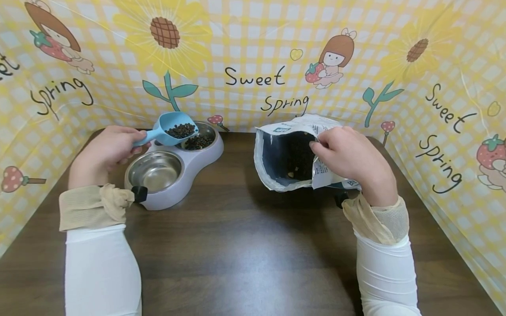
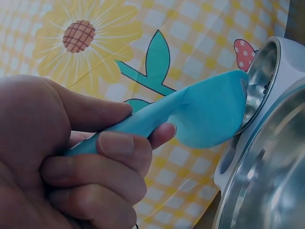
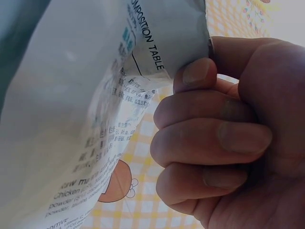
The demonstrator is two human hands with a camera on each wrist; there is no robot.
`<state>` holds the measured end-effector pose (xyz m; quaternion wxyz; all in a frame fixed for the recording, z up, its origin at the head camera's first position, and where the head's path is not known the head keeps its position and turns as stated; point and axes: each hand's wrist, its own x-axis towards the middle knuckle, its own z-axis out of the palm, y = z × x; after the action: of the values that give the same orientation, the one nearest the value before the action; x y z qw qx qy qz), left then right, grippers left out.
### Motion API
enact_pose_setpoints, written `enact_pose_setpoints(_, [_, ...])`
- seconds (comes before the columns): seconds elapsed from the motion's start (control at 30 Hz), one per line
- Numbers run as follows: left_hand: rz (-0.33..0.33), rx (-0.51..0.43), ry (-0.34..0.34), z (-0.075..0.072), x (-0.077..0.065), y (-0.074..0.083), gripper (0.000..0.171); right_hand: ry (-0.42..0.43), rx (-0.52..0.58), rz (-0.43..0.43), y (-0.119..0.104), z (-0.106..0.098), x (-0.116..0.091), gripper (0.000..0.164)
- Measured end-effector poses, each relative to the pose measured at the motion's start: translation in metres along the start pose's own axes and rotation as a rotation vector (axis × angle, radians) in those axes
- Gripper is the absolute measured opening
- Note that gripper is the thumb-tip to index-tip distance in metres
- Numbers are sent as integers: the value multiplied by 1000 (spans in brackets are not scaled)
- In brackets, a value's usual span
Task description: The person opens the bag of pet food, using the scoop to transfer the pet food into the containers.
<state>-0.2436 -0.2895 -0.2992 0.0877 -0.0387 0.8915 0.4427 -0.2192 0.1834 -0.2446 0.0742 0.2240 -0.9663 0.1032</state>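
Observation:
My left hand [image 1: 112, 147] grips the handle of a blue scoop [image 1: 168, 125], fingers curled round it in the left wrist view [image 2: 143, 121]. Dark brown kibble [image 1: 181, 131] fills the scoop, whose lip overlaps the far bowl of a pale double pet bowl [image 1: 189, 175]. Kibble [image 1: 199, 141] also lies in that far steel bowl, while the near steel bowl [image 1: 158, 171] holds none. On the right, my right hand [image 1: 348, 151] pinches the rim of an open white food bag [image 1: 258, 153] between thumb and curled fingers. Its mouth faces me, with dark kibble [image 1: 300, 153] inside.
The brown wooden table [image 1: 237, 245] carries the bowls and lies under the bag. A yellow checked cloth [image 1: 245, 26] printed with flowers and figures walls in the back and both sides, close behind the bowls and the bag.

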Motion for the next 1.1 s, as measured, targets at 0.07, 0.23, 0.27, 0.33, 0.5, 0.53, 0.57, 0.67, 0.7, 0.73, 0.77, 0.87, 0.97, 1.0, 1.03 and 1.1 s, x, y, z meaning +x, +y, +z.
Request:
enact_pose_setpoints(0.07, [-4, 34, 17, 1, 0, 1, 50, 1, -1, -3, 0, 0, 0, 47])
enact_pose_setpoints(0.23, [2, 75, 48, 6, -1, 3, 53, 0, 0, -1, 0, 0, 0, 47])
enact_pose_setpoints(0.27, [11, 91, 58, 6, -1, 4, 53, -1, 0, 0, 0, 0, 0, 48])
enact_pose_setpoints(0.33, [24, 132, 69, 7, -2, 6, 53, -1, -2, -1, 0, 0, 0, 48])
enact_pose_setpoints(0.5, [40, 221, 90, 11, -3, 10, 53, -5, -3, -2, 0, 0, 1, 47])
enact_pose_setpoints(0.53, [42, 222, 91, 11, -3, 10, 52, -5, -3, -1, 0, 0, 1, 47])
enact_pose_setpoints(0.57, [45, 222, 90, 12, -3, 11, 51, -5, -3, -2, 0, 0, 1, 47])
enact_pose_setpoints(0.67, [44, 231, 93, 15, -4, 12, 48, -7, -1, 0, 0, 0, 1, 47])
enact_pose_setpoints(0.7, [43, 237, 92, 15, -4, 13, 47, -6, 0, 0, 0, 0, 1, 47])
enact_pose_setpoints(0.73, [39, 238, 86, 16, -4, 13, 46, -7, 0, 1, 0, 0, 1, 47])
enact_pose_setpoints(0.77, [34, 243, 80, 16, -4, 13, 46, -8, 1, 2, 0, 0, 1, 47])
enact_pose_setpoints(0.87, [24, 262, 54, 17, -5, 14, 47, -9, 3, 4, 0, 0, 1, 47])
enact_pose_setpoints(0.97, [27, 303, 38, 17, -4, 15, 49, -9, 4, 3, 0, 0, 1, 47])
enact_pose_setpoints(1.0, [29, 314, 35, 17, -4, 15, 50, -9, 4, 2, 0, 0, 1, 47])
enact_pose_setpoints(1.03, [29, 319, 36, 17, -4, 15, 50, -9, 5, 2, 0, 0, 1, 47])
enact_pose_setpoints(1.1, [37, 343, 36, 17, -3, 15, 50, -10, 7, 0, 0, 0, 1, 47])
